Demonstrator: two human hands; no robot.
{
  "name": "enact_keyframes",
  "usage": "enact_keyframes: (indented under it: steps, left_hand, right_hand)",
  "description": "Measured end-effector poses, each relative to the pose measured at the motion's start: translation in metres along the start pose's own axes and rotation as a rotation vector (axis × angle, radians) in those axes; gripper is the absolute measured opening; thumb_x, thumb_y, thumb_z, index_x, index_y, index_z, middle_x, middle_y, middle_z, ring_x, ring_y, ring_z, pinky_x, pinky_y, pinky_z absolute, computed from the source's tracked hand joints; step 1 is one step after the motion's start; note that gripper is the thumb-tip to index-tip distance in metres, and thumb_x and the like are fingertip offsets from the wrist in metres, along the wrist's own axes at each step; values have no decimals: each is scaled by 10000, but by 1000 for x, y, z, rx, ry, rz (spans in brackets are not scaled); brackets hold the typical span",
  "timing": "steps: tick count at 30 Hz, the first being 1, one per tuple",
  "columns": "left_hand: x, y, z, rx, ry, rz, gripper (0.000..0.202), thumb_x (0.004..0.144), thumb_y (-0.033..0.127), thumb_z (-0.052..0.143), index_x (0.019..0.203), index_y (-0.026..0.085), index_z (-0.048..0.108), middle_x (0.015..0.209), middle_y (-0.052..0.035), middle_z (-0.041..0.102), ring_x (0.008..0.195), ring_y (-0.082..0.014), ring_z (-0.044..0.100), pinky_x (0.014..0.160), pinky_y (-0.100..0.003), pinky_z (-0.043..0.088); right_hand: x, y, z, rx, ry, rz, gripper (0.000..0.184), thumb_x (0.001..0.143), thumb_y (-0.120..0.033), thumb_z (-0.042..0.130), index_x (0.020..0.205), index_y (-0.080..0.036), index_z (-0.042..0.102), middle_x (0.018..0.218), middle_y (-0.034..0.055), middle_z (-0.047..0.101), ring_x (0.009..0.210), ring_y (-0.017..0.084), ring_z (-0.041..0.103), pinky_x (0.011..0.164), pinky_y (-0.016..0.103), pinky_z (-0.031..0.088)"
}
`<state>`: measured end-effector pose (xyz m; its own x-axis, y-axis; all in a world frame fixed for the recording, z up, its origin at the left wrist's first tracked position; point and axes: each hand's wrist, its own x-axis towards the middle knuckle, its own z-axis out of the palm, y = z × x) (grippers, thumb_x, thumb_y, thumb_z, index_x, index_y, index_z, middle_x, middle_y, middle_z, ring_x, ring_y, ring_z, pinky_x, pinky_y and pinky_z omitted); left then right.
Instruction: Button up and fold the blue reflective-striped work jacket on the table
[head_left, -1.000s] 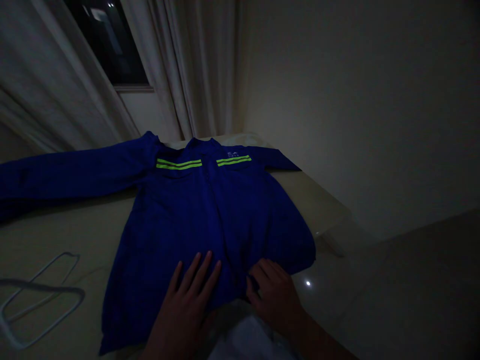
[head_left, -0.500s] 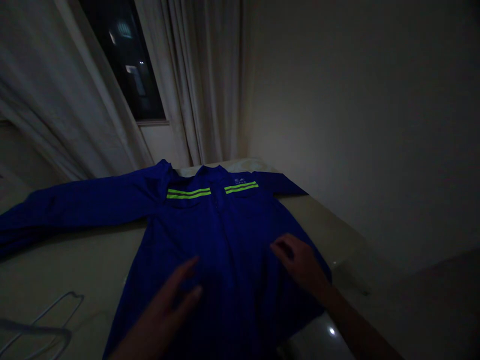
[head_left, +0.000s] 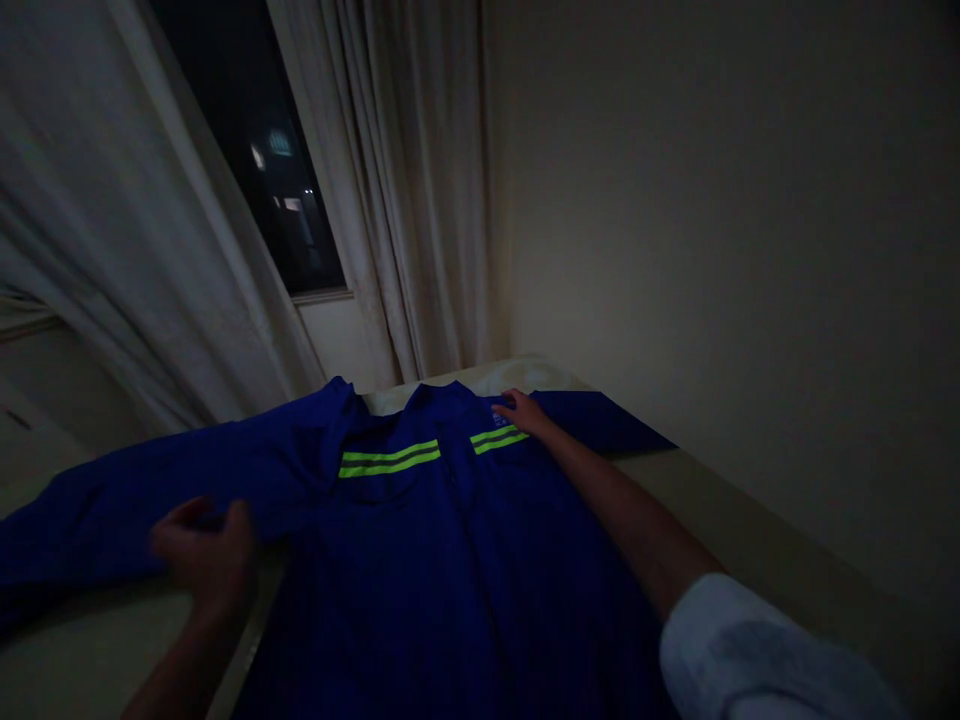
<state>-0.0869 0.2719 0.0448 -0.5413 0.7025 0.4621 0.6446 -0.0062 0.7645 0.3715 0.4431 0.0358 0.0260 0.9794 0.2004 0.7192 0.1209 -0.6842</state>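
Note:
A dark blue work jacket (head_left: pixel 420 600) lies spread front up on the table, its collar at the far side. Two yellow-green striped bands cross the chest, and small white lettering sits above the right one. My right hand (head_left: pixel 523 412) is at the jacket's right shoulder, close over the lettering, with thumb and fingers slightly apart; whether it touches the cloth is hard to see. My left hand (head_left: pixel 210 555) hovers by the lower edge of the left sleeve (head_left: pixel 150 480), somewhat blurred, its fingers bent and apart with nothing in them.
The pale table (head_left: pixel 750 540) extends past the jacket on both sides. Behind it hang long light curtains (head_left: pixel 420 200) around a dark window (head_left: pixel 262 180). A plain wall (head_left: pixel 712 200) rises at the right.
My right hand has reached forward from the jacket's body to its right shoulder. My left hand has moved left toward the sleeve. The view has tilted up, and the wire hanger at lower left is out of sight.

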Motion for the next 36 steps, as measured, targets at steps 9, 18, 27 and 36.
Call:
enact_keyframes:
  steps: [9,18,27,36]
  left_hand:
    - [71,78,229,57,-537,334,498,932,314,578,1397,137,575,1481,-187,630,1378,-318,596,1170,-467,472]
    - [100,70,274,132,-664,247,287,903,283,628,1125,167,769,1079,-145,800,1099,-362,733,965,-486,576]
    - [67,39,172,178,-1107,939,535,895,200,504,1388,285,695,1509,-57,630,1383,-270,586,1223,-468,408]
    - [-2,74,220,515,-982,724,652,1045,385,295,1659,170,331,1731,-103,266,1607,-294,247,1305,-563,181]
  right_hand:
    - [108,-13,79,87,-129,35,713,807,-426,878,1409,-136,627,1448,213,646,1311,306,649,1095,404,494]
    - [120,-2,71,256,-271,-46,438,802,-245,816,1226,-153,757,1154,66,779,1016,233,729,926,359,563]
    - [7,11,-4,-349,-442,-612,441,889,-141,598,1294,-219,755,1314,130,682,1231,294,597,1085,512,397]
    - [-27,-27,81,-380,-385,-369,763,1059,-624,398,1675,-183,309,1742,131,267,1619,321,218,1298,551,169]
